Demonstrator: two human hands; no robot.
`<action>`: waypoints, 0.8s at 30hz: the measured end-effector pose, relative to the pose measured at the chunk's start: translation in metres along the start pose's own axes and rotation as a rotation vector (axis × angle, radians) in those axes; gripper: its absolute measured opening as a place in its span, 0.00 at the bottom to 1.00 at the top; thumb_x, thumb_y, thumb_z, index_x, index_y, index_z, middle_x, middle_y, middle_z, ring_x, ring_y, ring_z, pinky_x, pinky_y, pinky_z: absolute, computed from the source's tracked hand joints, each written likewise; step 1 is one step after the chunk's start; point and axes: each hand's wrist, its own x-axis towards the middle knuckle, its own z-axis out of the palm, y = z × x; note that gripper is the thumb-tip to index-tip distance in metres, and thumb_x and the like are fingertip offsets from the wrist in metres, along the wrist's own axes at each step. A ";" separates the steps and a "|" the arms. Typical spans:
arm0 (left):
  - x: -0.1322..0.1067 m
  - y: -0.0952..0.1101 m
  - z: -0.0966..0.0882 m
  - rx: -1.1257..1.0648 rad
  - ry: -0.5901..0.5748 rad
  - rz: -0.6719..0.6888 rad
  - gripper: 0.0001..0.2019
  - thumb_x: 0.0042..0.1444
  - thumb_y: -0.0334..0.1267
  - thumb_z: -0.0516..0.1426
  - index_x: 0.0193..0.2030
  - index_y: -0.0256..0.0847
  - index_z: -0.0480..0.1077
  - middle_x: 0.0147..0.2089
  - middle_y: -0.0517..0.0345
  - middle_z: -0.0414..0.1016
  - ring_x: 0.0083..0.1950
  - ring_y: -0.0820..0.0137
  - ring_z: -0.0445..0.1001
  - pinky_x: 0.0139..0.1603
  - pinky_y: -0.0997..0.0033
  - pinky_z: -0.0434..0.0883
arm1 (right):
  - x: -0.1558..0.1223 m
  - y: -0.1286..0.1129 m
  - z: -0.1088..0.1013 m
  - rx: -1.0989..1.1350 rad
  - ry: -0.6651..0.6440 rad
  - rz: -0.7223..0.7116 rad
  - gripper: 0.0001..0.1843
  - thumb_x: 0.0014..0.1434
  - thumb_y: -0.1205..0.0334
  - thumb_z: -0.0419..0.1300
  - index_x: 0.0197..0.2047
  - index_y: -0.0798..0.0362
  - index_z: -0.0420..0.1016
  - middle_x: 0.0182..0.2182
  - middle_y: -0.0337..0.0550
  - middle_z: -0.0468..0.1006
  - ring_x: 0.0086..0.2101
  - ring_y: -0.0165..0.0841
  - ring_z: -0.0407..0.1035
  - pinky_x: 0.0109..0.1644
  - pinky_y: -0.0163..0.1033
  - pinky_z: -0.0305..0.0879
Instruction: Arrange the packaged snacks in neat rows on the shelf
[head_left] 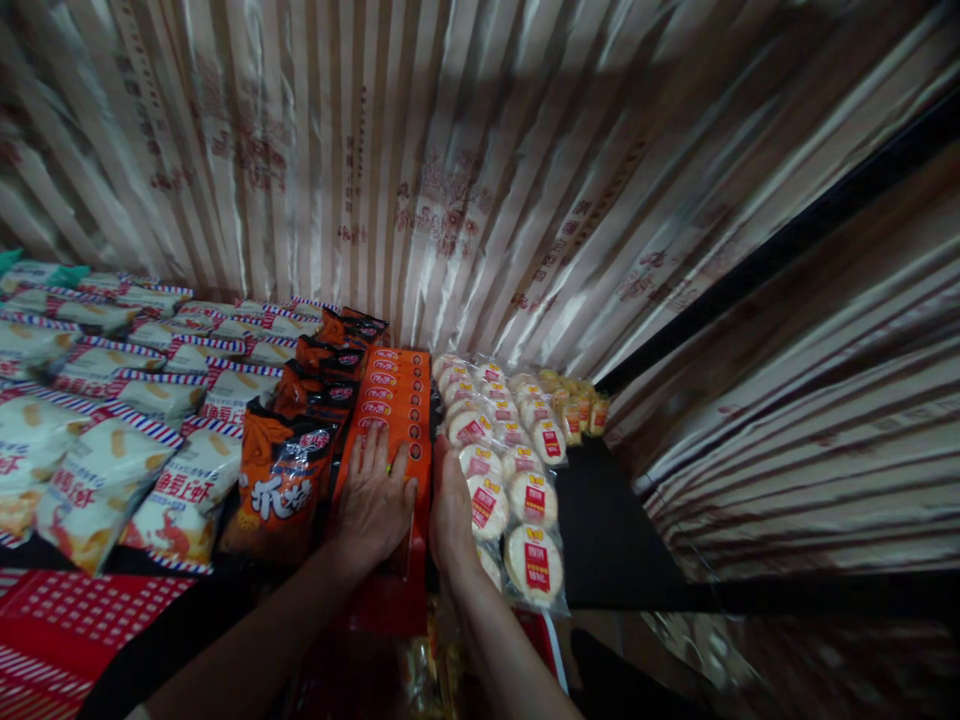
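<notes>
Packets [395, 390] rowed front-to-back are topped by a flat left hand [373, 505] and flanked by a straight-fingered right hand [451, 510], ungripped.

Forearms [262, 625] are bare; left fingers [370, 447] wear a yellow ring [389, 468].

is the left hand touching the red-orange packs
Touching: in the head view, the left hand lies flat on the red-orange packs, fingers extended over their printed surface.

Smooth orange packs [397, 398], glossy plastic bags [279, 490], satiny curtain [450, 130], matt shelf [615, 530]
</notes>
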 end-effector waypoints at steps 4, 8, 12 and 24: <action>0.001 0.000 -0.001 0.009 -0.021 -0.005 0.22 0.58 0.41 0.50 0.56 0.34 0.68 0.65 0.41 0.59 0.68 0.53 0.52 0.66 0.48 0.52 | -0.003 -0.001 -0.002 -0.054 -0.002 0.016 0.26 0.58 0.47 0.53 0.54 0.53 0.70 0.59 0.44 0.67 0.59 0.34 0.57 0.66 0.41 0.46; 0.001 0.000 -0.001 0.017 -0.044 -0.011 0.22 0.58 0.41 0.50 0.56 0.33 0.67 0.65 0.40 0.58 0.68 0.53 0.51 0.67 0.49 0.51 | -0.004 -0.006 0.001 -0.093 -0.028 0.002 0.27 0.58 0.46 0.53 0.54 0.54 0.70 0.59 0.45 0.67 0.60 0.34 0.57 0.67 0.41 0.44; 0.000 -0.001 0.000 0.019 -0.044 -0.016 0.22 0.58 0.40 0.50 0.57 0.33 0.67 0.66 0.39 0.57 0.69 0.53 0.50 0.67 0.49 0.50 | -0.005 -0.011 0.006 -0.062 -0.030 0.052 0.30 0.58 0.43 0.50 0.56 0.54 0.69 0.60 0.46 0.65 0.60 0.34 0.57 0.66 0.43 0.46; 0.001 -0.002 0.002 0.010 -0.034 -0.014 0.23 0.58 0.40 0.50 0.58 0.32 0.65 0.65 0.39 0.59 0.67 0.53 0.53 0.66 0.49 0.51 | 0.002 0.001 0.005 -0.050 -0.032 0.061 0.30 0.60 0.42 0.48 0.57 0.53 0.67 0.59 0.45 0.65 0.59 0.35 0.59 0.65 0.43 0.50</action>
